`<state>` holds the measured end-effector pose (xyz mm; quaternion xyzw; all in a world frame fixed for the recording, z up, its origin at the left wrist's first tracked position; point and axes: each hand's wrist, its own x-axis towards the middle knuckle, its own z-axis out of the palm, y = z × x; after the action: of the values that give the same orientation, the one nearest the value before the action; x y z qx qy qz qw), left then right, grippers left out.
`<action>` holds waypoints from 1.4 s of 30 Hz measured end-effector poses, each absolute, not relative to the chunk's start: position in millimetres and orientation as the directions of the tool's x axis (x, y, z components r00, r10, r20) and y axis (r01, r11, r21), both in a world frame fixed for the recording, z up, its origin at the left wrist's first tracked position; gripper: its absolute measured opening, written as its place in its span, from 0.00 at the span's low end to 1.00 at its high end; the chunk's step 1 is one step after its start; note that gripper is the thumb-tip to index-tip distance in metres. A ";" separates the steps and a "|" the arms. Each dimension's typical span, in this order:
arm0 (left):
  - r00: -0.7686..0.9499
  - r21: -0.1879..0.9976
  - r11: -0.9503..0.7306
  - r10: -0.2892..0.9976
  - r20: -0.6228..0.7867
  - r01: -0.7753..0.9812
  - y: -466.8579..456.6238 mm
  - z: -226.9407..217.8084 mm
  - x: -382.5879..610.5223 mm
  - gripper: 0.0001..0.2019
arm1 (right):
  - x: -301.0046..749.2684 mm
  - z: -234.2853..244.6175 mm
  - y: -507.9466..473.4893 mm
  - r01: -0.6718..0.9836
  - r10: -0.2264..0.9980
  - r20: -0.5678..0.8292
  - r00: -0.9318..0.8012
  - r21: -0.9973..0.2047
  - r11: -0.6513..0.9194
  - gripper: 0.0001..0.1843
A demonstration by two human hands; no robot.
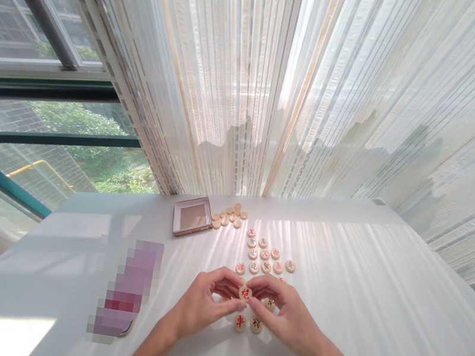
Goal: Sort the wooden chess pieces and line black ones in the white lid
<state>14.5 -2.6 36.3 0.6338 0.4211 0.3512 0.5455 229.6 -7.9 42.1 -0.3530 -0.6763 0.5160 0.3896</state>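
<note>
Low in the middle of the frame, we pinch a round piece with a red character [245,293] between the fingertips of our left hand [205,296] and our right hand [283,312]. Just below it, we see a red-marked disc [240,322] and a black-marked disc [256,324] on the white table [362,270]. Above our hands lie more marked discs [264,254], then plain discs [224,221] beside a shallow box [175,217]. Left of our hands, we see a pixelated purple object [131,281]; a striped curtain [252,84] hangs across the top.

Holding a red-lettered xiangqi piece [245,293] between left hand [204,298] and right hand [288,315], above other xiangqi pieces [266,267] on a white table [367,271], with a shallow box [193,217] beyond
</note>
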 end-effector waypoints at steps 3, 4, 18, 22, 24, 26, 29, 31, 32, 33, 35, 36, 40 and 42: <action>0.423 0.992 -0.028 0.906 -0.027 0.124 -3.1 37.8 13.7 0.14 | 229.9 41.6 -7.7 0.086 0.879 0.166 -0.447 -0.970 0.227 0.10; 0.430 0.994 -0.016 0.902 -0.032 0.108 -3.3 38.5 13.7 0.14 | 230.0 41.3 -7.9 0.089 0.878 0.173 -0.447 -0.968 0.236 0.10; 0.405 0.998 0.032 0.913 -0.050 0.049 -2.3 30.6 18.1 0.14 | 228.3 27.6 -12.3 0.176 0.852 0.341 -0.398 -0.883 0.436 0.07; 0.352 0.998 0.021 0.935 -0.041 0.060 -4.1 27.7 22.0 0.13 | 226.6 26.3 -13.7 0.206 0.841 0.354 -0.410 -0.862 0.463 0.06; 0.341 0.998 0.016 0.940 -0.036 0.062 -4.5 27.8 23.4 0.13 | 226.5 24.9 -13.7 0.212 0.841 0.360 -0.404 -0.857 0.469 0.07; 0.331 0.998 0.010 0.943 -0.030 0.063 -4.4 28.5 23.9 0.13 | 226.4 23.4 -13.1 0.205 0.839 0.371 -0.398 -0.855 0.476 0.10; 0.337 0.998 0.004 0.941 -0.026 0.066 -3.8 29.7 22.9 0.13 | 226.1 22.5 -11.5 0.189 0.838 0.389 -0.384 -0.855 0.483 0.12; 0.357 0.998 0.003 0.934 -0.023 0.058 -3.7 30.3 21.7 0.13 | 226.2 22.9 -10.8 0.190 0.843 0.385 -0.376 -0.858 0.477 0.11; 0.367 0.999 0.000 0.930 -0.020 0.053 -3.7 30.6 21.3 0.13 | 226.4 23.2 -10.5 0.194 0.846 0.379 -0.374 -0.861 0.471 0.11; 0.374 0.999 -0.003 0.927 -0.015 0.049 -3.9 30.9 21.0 0.13 | 226.8 23.6 -10.3 0.197 0.850 0.373 -0.372 -0.863 0.464 0.10; 0.382 0.999 -0.013 0.924 -0.006 0.048 -4.6 31.7 20.9 0.13 | 227.6 24.4 -10.0 0.199 0.859 0.366 -0.358 -0.869 0.453 0.10; 0.383 0.998 -0.019 0.924 -0.002 0.053 -5.0 32.2 21.1 0.14 | 228.0 24.7 -9.8 0.199 0.863 0.365 -0.350 -0.871 0.449 0.10; 0.386 0.996 -0.041 0.922 0.009 0.075 -5.9 33.4 21.9 0.14 | 228.9 25.8 -9.2 0.209 0.872 0.359 -0.333 -0.873 0.440 0.10; 0.386 0.995 -0.051 0.922 0.013 0.087 -5.7 33.5 21.8 0.14 | 229.0 26.1 -8.8 0.208 0.872 0.354 -0.339 -0.875 0.436 0.10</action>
<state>21.8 -5.7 33.5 0.6199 0.4072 0.3756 0.5558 229.0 -8.8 26.1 -0.3722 -0.7255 0.3785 0.4381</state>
